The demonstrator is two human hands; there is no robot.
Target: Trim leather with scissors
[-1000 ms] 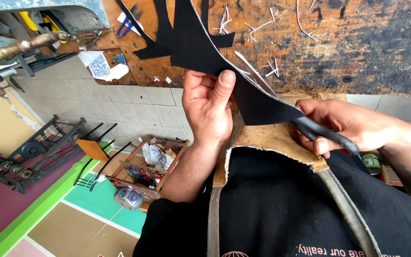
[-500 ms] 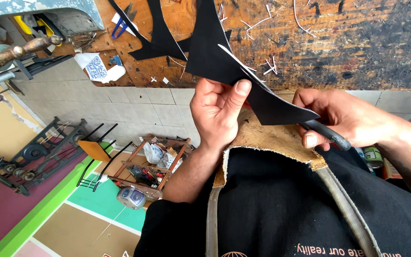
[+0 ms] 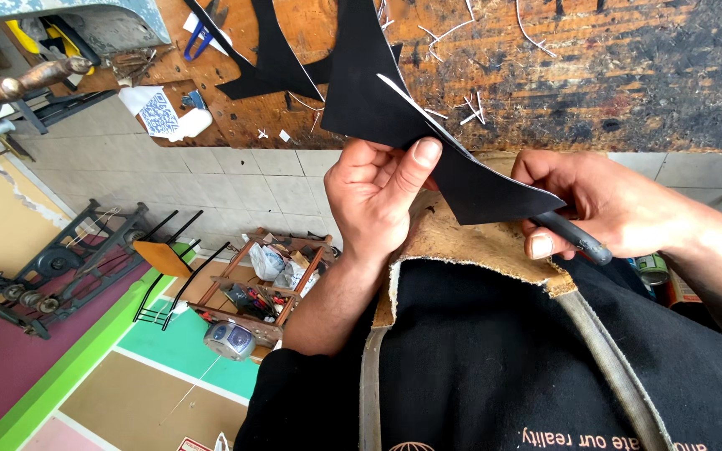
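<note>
- Pinched between thumb and curled fingers, the black cut sheet (image 3: 394,108) sits in the left hand (image 3: 378,200), the thumb pressed flat against its near face.
- Right hand (image 3: 603,205) is clenched around a dark tool handle (image 3: 574,238), whose rounded end sticks out past the thumb; the working end is hidden behind the sheet, so its kind cannot be told.
- That black sheet is held up in the air between the two hands, above the worn tan apron bib (image 3: 478,246), with a long pointed tip reaching toward the right hand and a thin pale edge showing along its upper side.
- Behind it runs a scarred wooden workbench (image 3: 595,83), dark-stained on the right and scattered with pale thin offcuts (image 3: 470,108).
- More black cut pieces (image 3: 282,63) lie on the bench just left of the held sheet.
- Blue-handled scissors (image 3: 198,38) rest near the bench's far left end, and a white patterned scrap (image 3: 160,113) lies close by at the bench edge.
- Down on the floor stand a small wooden rack of clutter (image 3: 269,280), a black wire-framed stool with an orange seat (image 3: 160,259), and a low black metal frame (image 3: 52,271) against the wall.
- A green stripe (image 3: 85,351) crosses the painted floor.
</note>
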